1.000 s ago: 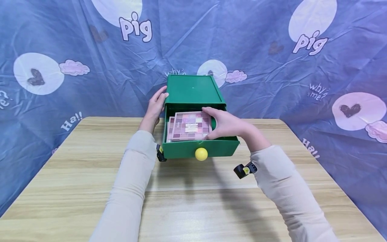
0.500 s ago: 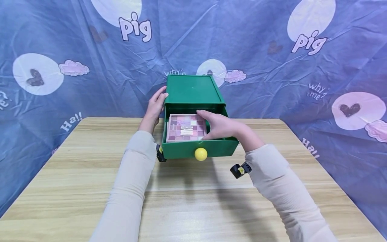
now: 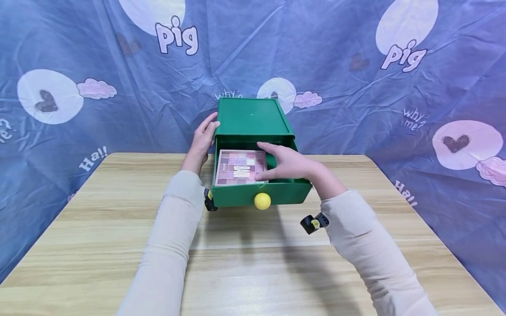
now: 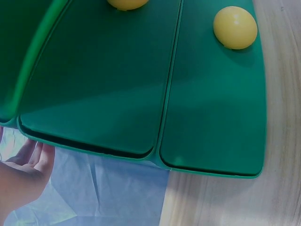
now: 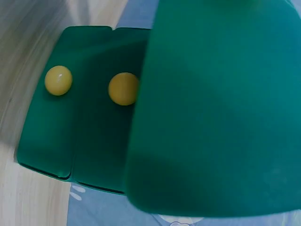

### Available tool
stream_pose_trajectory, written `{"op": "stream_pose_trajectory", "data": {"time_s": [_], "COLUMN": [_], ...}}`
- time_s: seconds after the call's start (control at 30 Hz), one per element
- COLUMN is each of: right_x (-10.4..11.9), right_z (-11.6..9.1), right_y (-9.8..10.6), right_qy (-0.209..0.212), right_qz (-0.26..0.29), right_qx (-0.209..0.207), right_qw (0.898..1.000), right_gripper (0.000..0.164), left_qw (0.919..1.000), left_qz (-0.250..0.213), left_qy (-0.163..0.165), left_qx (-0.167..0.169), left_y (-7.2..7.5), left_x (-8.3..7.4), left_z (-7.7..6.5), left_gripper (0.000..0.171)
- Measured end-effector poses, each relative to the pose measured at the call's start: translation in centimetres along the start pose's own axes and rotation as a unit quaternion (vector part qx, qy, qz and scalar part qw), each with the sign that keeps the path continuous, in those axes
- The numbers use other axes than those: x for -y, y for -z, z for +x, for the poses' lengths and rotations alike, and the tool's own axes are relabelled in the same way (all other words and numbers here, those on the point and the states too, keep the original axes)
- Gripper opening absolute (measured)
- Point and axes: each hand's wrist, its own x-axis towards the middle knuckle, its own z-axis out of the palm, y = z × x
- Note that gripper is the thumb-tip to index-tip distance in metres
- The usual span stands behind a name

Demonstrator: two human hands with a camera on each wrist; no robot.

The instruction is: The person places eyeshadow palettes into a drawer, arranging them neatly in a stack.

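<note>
A green drawer cabinet (image 3: 253, 115) stands at the table's far side with its top drawer (image 3: 237, 196) pulled out. Inside that drawer, toward the left, lies a pink eyeshadow palette (image 3: 233, 169) with a grid of coloured squares. My right hand (image 3: 294, 166) reaches into the drawer from the right, fingers and thumb spread apart, thumb tip over the palette's right edge. Along the cabinet's left side rests my left hand (image 3: 202, 139), also seen in the left wrist view as fingers (image 4: 42, 160) against the green side. The right wrist view does not show the right hand.
A yellow knob (image 3: 262, 201) sits on the open drawer's front. Lower drawers with yellow knobs (image 4: 235, 27) are closed beneath it. The wooden table (image 3: 253, 272) stretches toward me. A blue printed cloth (image 3: 150, 87) hangs behind.
My right hand has lowered the palette leftward, over another palette seen lying in the drawer, and its fingers have loosened from it. My left hand has stayed on the cabinet side.
</note>
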Motion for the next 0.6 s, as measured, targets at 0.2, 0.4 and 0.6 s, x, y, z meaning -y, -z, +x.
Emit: {"op": "stream_pose_trajectory", "data": {"time_s": [0.2,0.4,0.6], "right_x": [-0.2,0.0,0.8], "right_z": [-1.2,-3.0,-4.7], "right_y": [0.4,0.1,-1.1], "right_qy": [0.021,0.069,0.122], "right_qz": [0.105,0.229,0.299], "right_qx": [-0.062,-0.144,-0.213], "right_qw": [0.992,0.960,0.922], "right_gripper": [0.071,0.056,0.044], "left_qw": [1.0000,1.0000,1.0000], "left_qz": [-0.004,0.000,-0.006], "left_qy": [-0.001,-0.004,-0.003], "left_qx": [-0.003,-0.005,-0.004], "left_y": [0.0,-0.1,-0.1], "left_x": [0.2,0.3,0.2], "left_z": [0.1,0.1,0.1], "left_gripper": [0.044,0.044,0.044]}}
